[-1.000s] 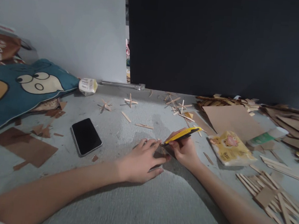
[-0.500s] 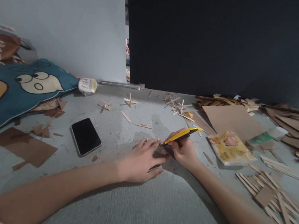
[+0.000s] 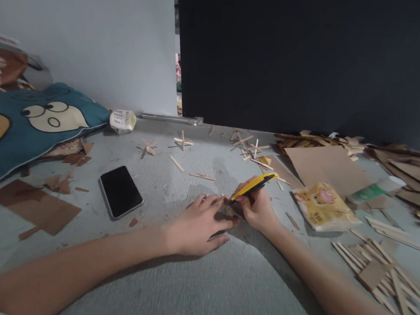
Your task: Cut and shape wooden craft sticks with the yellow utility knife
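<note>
A yellow and black utility knife [image 3: 255, 185] is gripped in my right hand [image 3: 258, 211], tilted with its tip down at a small wooden craft stick [image 3: 228, 209] on the table. My left hand [image 3: 197, 227] lies low on the tabletop with its fingers spread, the fingertips pressing the craft stick down beside the knife. Much of the stick is hidden under the fingers, and the blade's contact with it is too small to make out.
Left of my hands lie a phone [image 3: 120, 192], cardboard pieces [image 3: 35, 207] and a blue cushion [image 3: 49, 120]. Small crossed-stick pieces [image 3: 183, 141] stand behind. On the right are a tissue pack [image 3: 324, 208], a glue tube [image 3: 376, 190] and a craft-stick pile [image 3: 378, 275].
The knife's rear end has dipped slightly and shifted a little left in my right hand. My left hand stays in place on the stick.
</note>
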Tool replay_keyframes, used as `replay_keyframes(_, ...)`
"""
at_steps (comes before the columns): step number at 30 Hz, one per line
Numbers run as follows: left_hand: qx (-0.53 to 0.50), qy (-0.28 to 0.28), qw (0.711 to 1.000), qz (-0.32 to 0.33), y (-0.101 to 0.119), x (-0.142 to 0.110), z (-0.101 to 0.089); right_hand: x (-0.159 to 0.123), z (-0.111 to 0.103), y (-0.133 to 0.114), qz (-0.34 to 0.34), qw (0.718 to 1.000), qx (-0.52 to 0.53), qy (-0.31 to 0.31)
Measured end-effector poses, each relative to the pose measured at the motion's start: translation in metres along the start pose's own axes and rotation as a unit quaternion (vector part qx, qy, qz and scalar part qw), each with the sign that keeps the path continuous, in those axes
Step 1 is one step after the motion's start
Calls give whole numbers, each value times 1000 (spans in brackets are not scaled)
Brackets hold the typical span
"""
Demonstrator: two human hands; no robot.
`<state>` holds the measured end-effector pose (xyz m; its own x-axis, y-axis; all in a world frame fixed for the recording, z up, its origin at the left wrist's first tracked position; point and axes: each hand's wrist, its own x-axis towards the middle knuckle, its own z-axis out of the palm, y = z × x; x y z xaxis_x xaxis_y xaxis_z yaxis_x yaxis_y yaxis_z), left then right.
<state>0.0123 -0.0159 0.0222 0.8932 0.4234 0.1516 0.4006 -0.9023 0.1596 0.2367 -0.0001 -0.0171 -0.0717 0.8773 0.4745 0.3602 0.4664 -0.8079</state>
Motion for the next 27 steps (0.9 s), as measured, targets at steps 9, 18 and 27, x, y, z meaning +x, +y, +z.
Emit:
replay_keyframes(9, -1, -11, 1000, -3, 0, 1, -1, -4, -1, -2, 18, 1000, 19, 12)
replay_keyframes(18, 5, -13, 1000, -5, 0, 1, 0, -4, -3, -2, 15, 1000, 21, 12)
replay_keyframes(27, 9, -23, 1000, -11, 1, 0, -2, -5, -4, -1, 13, 1000, 22, 2)
